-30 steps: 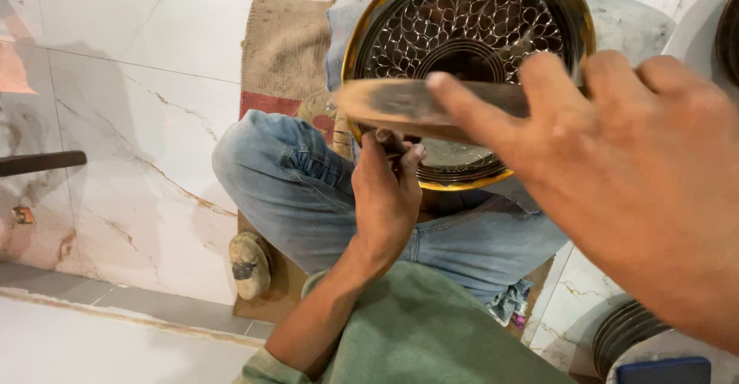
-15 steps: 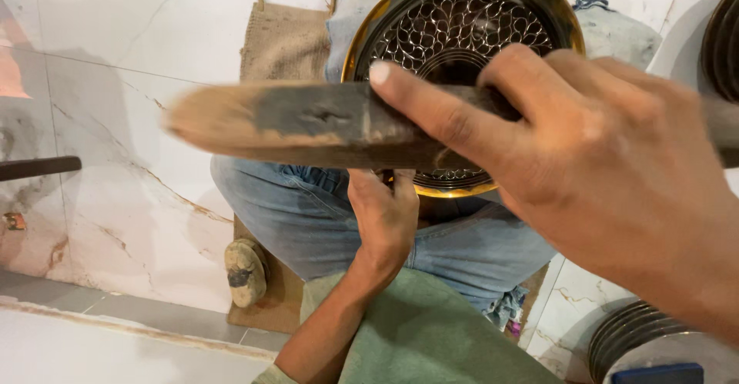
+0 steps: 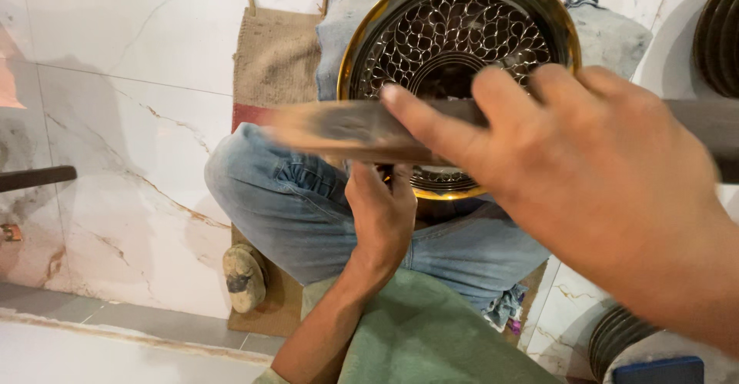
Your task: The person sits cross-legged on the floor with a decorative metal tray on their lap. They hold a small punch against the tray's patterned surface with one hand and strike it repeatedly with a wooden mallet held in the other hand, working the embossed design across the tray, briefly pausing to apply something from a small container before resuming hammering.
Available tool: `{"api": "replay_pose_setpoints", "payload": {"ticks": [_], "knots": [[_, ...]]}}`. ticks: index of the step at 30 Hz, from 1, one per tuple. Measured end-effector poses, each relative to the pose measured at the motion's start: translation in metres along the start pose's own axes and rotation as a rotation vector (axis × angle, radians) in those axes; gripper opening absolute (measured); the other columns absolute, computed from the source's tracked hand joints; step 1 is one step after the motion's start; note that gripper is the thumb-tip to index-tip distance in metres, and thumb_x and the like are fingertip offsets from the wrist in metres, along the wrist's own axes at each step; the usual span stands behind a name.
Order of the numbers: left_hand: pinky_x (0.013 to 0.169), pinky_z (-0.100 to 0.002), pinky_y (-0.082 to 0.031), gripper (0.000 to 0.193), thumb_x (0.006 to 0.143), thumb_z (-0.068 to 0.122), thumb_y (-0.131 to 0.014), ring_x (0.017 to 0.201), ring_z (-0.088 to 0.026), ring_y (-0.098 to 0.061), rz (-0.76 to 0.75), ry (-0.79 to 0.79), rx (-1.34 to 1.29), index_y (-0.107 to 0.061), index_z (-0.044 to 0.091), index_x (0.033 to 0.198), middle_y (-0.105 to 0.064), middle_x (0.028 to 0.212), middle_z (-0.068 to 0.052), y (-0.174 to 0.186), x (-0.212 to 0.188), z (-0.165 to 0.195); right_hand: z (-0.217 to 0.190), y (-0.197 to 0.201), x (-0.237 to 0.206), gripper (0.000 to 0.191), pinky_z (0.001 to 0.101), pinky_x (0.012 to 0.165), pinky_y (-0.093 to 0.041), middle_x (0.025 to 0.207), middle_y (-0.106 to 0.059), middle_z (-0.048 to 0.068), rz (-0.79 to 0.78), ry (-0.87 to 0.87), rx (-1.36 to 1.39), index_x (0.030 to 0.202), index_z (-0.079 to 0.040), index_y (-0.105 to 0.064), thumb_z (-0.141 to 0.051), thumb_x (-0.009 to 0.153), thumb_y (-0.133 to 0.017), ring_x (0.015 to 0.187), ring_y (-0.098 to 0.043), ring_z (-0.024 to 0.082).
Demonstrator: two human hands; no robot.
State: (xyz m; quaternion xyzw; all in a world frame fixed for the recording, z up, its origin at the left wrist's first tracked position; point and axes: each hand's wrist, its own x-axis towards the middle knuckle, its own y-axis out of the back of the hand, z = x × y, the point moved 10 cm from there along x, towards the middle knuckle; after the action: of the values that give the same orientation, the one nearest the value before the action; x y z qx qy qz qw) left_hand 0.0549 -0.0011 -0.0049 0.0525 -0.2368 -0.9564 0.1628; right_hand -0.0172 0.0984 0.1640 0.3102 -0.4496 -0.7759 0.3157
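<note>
Two hands work: the right hand grips a wooden stick, long axis crosswise, over the brass plate on the lap; the left hand, nearer, pinches a small tool at its lower rim.

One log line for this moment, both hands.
right hand: grips wooden stick | left hand: at brass plate lower rim, small tool, unclear | plate: on lap
</note>
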Motion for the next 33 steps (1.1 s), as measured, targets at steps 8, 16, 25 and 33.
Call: {"api": "replay_pose_setpoints", "payload": {"ticks": [8,16,25,33], "knots": [[0.077,-0.044,-0.054,0.017,0.098,0.001,-0.069,0.089,-0.036,-0.067,-0.135,-0.135,-0.071,-0.055,-0.001,0.108,-0.065,0.100,-0.017,-0.014,0.013,0.022,0.027,-0.025,-0.020,0.075,0.0277,0.065,-0.055,0.087,-0.060,-0.003,-0.092,-0.122,0.109,0.159,-0.038,-0.047,-0.025,0.088,-0.065,0.072,-0.067,0.014],[0.079,-0.046,-0.053,0.018,0.096,0.003,-0.067,0.096,-0.041,-0.066,-0.387,-0.227,-0.052,-0.058,0.000,0.110,-0.065,0.104,-0.018,-0.050,0.021,0.062,0.077,-0.065,-0.082,0.082,0.0346,0.069,-0.056,0.091,-0.064,0.007,-0.061,-0.376,0.526,0.156,-0.026,-0.053,-0.012,0.079,-0.077,0.074,-0.067,0.023],[0.085,-0.049,-0.054,0.032,0.090,0.011,-0.071,0.100,-0.041,-0.067,-0.741,-0.441,0.019,-0.064,0.005,0.121,-0.067,0.107,-0.017,-0.098,0.029,0.094,0.077,-0.121,-0.171,0.078,0.0408,0.072,-0.061,0.092,-0.071,0.016,-0.166,-0.663,0.551,0.152,-0.016,-0.054,-0.014,0.080,-0.083,0.078,-0.072,0.029],[0.084,-0.051,-0.052,0.032,0.090,0.015,-0.072,0.101,-0.043,-0.066,-1.010,-0.527,0.147,-0.065,0.007,0.120,-0.068,0.105,-0.017,-0.102,0.019,0.074,0.000,-0.172,-0.239,0.070,0.0350,0.092,-0.059,0.112,-0.065,0.020,0.580,-1.278,1.441,0.148,-0.004,-0.037,-0.021,0.098,-0.084,0.094,-0.065,0.026]]}}
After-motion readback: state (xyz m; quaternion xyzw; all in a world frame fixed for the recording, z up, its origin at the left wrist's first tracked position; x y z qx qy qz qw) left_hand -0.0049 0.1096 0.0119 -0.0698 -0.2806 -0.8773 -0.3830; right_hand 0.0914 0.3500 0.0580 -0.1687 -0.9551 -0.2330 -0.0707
